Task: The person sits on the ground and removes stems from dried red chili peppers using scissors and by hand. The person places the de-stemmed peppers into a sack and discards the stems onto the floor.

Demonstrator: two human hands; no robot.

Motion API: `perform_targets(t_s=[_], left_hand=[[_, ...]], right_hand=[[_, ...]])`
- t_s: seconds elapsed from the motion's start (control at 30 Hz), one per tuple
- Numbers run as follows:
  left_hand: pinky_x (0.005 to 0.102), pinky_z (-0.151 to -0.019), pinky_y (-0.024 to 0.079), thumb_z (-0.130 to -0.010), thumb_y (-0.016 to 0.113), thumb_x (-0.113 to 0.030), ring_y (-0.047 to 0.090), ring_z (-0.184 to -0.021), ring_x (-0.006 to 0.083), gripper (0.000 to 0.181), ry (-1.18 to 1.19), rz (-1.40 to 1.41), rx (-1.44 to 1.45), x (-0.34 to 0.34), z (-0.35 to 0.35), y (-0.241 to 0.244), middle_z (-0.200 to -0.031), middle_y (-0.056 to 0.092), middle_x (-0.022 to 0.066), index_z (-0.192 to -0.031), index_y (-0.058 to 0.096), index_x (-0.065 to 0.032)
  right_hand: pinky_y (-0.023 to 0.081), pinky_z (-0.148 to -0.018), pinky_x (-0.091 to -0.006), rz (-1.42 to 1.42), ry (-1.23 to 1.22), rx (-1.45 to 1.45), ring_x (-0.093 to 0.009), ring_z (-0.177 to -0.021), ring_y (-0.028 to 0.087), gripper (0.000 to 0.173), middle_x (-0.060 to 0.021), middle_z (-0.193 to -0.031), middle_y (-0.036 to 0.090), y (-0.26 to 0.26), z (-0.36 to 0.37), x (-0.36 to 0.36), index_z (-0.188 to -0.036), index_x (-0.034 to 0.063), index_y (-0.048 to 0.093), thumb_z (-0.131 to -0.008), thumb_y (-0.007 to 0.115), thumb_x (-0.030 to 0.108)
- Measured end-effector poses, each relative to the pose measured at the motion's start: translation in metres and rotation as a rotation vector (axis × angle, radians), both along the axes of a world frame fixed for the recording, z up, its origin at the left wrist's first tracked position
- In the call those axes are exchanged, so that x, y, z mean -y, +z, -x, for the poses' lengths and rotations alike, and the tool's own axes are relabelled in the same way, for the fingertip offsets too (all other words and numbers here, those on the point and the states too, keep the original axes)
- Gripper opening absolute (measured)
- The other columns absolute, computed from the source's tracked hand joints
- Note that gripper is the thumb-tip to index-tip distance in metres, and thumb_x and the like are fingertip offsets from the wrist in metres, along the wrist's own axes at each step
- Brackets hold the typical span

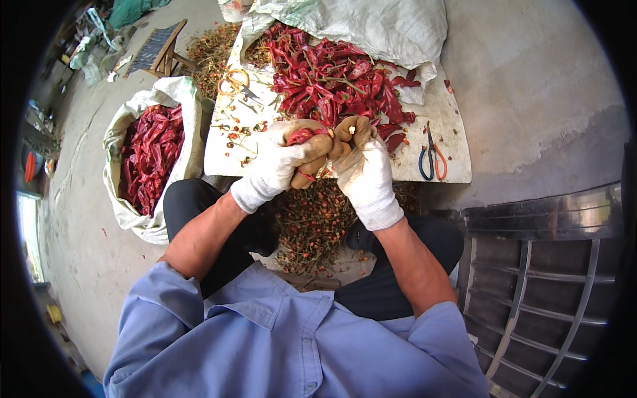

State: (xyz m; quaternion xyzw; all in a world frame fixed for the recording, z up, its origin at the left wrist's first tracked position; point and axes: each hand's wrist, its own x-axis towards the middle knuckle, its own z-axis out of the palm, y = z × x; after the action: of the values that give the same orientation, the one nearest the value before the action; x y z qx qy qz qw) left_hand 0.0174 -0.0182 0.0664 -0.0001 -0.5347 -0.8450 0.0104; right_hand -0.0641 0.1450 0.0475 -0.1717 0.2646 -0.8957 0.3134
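Observation:
My left hand (278, 159), in a white knit glove with a stained tan palm, is closed around a dried red chili pepper (299, 137). A second bit of red pepper (305, 175) shows lower between its fingers. My right hand (361, 149), gloved alike, meets the left at the pepper's end with its fingers curled. A small pale spot (352, 130) shows at its fingertips; whether it is a stem or a hole in the glove I cannot tell. Just beyond both hands, a heap of dried red chili peppers (328, 74) lies on a white board (234, 164).
Orange-handled scissors (234, 84) lie at the board's left; snips (432, 154) with blue and red handles lie right. A white woven sack (114, 164) of peppers stands left, another sack (368, 25) behind the heap. Stem scraps (313, 229) cover the floor between my legs. A wooden stool (159, 49) stands far left.

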Motion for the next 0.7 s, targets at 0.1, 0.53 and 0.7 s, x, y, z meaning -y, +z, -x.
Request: perform_targets(t_s=[0.1,0.53,0.7], left_hand=[[0.0231,-0.042,0.035,-0.094,0.067,-0.014,0.046,-0.048,0.0058,0.019,0.098,0.234,0.024,0.003,0.001,0.008,-0.065,0.056,0.0011,-0.099,0.064,0.0042],[0.0333,-0.059,0.05,-0.091,0.071,-0.016,0.06,-0.06,0.0158,0.018,0.139,1.096,-0.274,0.015,0.004,-0.002,-0.07,0.064,0.007,-0.105,0.071,-0.005],[0.0307,-0.063,0.052,-0.09,0.073,-0.016,0.063,-0.063,0.0167,0.02,0.221,1.039,-0.433,0.016,-0.005,0.006,-0.077,0.07,0.0094,-0.106,0.073,-0.0045]], right_hand=[[0.057,-0.082,-0.0325,-0.166,-0.159,-0.171,-0.018,-0.091,0.067,0.034,-0.0138,-0.11,0.068,0.009,0.004,-0.005,-0.119,-0.004,0.06,-0.104,0.056,0.026],[0.055,-0.071,-0.0241,-0.769,-0.335,-0.71,-0.011,-0.079,0.067,0.009,-0.0069,-0.09,0.071,0.02,-0.004,-0.002,-0.103,-0.0058,0.067,-0.094,0.065,-0.006],[0.056,-0.066,-0.0272,-0.581,-0.264,-0.223,-0.012,-0.073,0.063,0.018,-0.0074,-0.087,0.067,0.004,0.01,-0.003,-0.095,-0.005,0.065,-0.094,0.048,-0.011]])
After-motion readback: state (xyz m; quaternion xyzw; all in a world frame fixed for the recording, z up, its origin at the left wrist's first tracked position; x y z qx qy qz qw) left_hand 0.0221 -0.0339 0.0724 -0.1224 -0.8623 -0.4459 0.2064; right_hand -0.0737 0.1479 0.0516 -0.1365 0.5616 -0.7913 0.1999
